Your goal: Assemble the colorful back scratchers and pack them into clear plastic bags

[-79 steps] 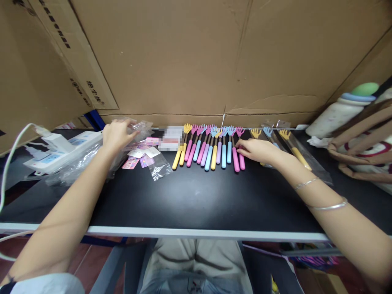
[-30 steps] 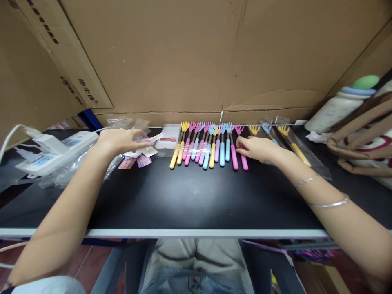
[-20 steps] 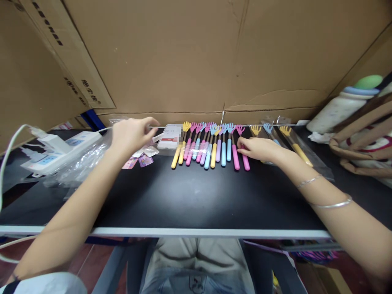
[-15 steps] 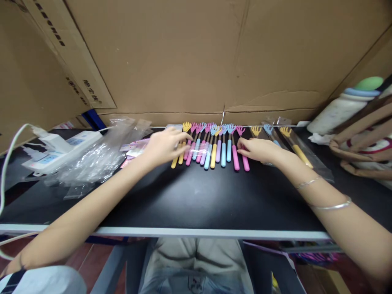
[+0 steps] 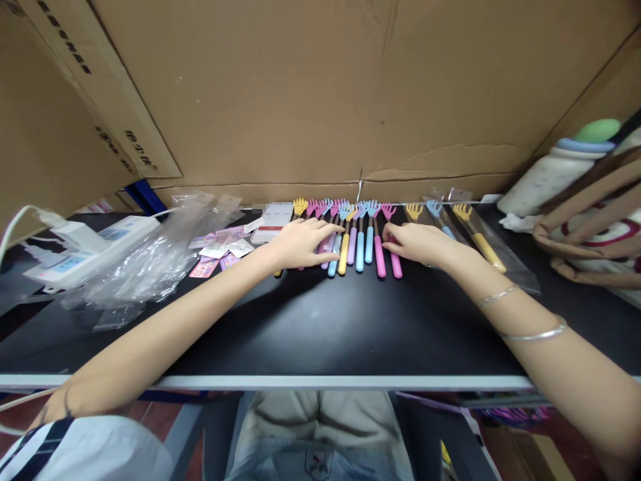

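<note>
Small back scratchers with claw-shaped heads and pink, blue, purple or yellow handles lie side by side on the black table, heads toward the cardboard. My left hand [image 5: 306,242] lies over the left part of the row, fingers stretched and thumb apart, hiding several handles. A yellow-handled back scratcher [image 5: 343,254] shows just right of its fingertips. At the right end of the row, my right hand [image 5: 408,242] has its fingers curled onto the rightmost pink back scratcher [image 5: 396,266]. Another pink back scratcher [image 5: 381,257] lies just left of that hand.
Right of my right hand lie bagged back scratchers [image 5: 487,250]. A bottle [image 5: 555,177] and a brown-handled bag [image 5: 591,234] stand farther right. To the left are a phone [image 5: 273,220], small printed cards [image 5: 204,268], clear plastic bags [image 5: 145,274] and a power strip [image 5: 93,250]. Cardboard [image 5: 280,100] walls the back.
My left hand has moved right along the row, uncovering the phone and cards and covering more handles. My right hand keeps its place at the rightmost pink back scratcher. The view shifted slightly.
</note>
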The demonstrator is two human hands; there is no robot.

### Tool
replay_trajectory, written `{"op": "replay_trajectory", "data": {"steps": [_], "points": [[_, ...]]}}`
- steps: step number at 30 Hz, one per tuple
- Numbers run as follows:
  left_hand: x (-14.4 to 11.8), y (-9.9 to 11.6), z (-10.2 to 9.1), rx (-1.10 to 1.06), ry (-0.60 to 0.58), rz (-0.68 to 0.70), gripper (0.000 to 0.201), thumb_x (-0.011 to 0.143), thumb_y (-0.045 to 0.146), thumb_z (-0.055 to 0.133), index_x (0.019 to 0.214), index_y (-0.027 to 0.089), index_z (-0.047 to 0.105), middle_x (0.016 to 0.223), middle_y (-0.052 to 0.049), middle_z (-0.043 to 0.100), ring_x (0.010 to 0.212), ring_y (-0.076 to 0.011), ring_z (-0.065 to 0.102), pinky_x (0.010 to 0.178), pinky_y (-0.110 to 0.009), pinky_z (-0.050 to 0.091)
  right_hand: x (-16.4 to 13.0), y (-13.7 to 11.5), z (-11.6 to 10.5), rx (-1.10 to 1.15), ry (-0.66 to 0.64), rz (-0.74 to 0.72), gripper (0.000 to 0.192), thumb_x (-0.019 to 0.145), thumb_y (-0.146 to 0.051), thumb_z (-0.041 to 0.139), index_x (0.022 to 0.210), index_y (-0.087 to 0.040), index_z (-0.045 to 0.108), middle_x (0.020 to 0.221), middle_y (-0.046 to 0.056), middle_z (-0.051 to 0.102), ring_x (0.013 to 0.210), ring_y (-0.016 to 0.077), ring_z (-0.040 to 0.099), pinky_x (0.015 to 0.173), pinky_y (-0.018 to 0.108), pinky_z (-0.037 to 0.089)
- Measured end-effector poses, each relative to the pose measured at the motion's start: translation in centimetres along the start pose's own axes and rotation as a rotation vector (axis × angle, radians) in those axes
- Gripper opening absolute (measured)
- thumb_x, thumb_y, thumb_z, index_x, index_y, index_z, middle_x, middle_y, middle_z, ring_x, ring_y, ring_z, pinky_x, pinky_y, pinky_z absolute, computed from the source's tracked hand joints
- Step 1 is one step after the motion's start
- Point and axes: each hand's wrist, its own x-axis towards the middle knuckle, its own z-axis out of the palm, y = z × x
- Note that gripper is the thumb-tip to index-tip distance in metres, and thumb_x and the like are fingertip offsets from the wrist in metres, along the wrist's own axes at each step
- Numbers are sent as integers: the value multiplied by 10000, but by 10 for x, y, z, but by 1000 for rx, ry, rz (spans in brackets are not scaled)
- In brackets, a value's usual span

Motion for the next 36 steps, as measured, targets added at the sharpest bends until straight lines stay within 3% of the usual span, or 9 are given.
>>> {"op": "replay_trajectory", "data": {"steps": [7, 14, 20, 27, 36], "points": [[-10, 2, 4, -31, 65, 9, 475, 886, 541, 506, 1249, 235, 499, 1162, -59, 639, 1064, -224, 596, 895, -335, 411, -2, -3, -3, -5, -13, 50, 307, 897, -418, 383, 1039, -219, 569, 876, 87, 692, 807, 259, 652, 631, 318, 398], [-13, 7, -1, -90, 205, 12, 455, 852, 515, 587, 1179, 210, 506, 1137, -47, 653, 1010, -201, 611, 821, -280, 414, -5, -2, -8, 27, 166, 146, 237, 825, -306, 452, 1019, -234, 568, 929, 63, 696, 837, 251, 651, 625, 300, 384], [-13, 9, -1, -151, 246, -11, 443, 861, 471, 587, 1210, 217, 484, 1156, -29, 643, 974, -188, 622, 772, -268, 427, 1, 0, -1, 58, 76, 202, 343, 835, -443, 444, 1084, -230, 545, 959, 85, 695, 872, 278, 649, 643, 323, 407], [-17, 10, 1, -152, 243, -32, 468, 853, 511, 580, 1199, 209, 488, 1110, -39, 646, 926, -192, 620, 751, -278, 436, 0, -1, 0, 105, 94, 240, 351, 768, -356, 498, 1095, -236, 540, 979, 65, 693, 874, 273, 647, 628, 319, 403], [-20, 7, 0, -77, 249, -6, 466, 844, 485, 611, 1195, 208, 482, 1179, -62, 622, 1026, -210, 601, 816, -277, 436, -6, 35, -21, 217, 261, 343, 300, 739, -383, 556, 998, -233, 561, 957, 76, 685, 883, 286, 624, 645, 325, 398]]}}
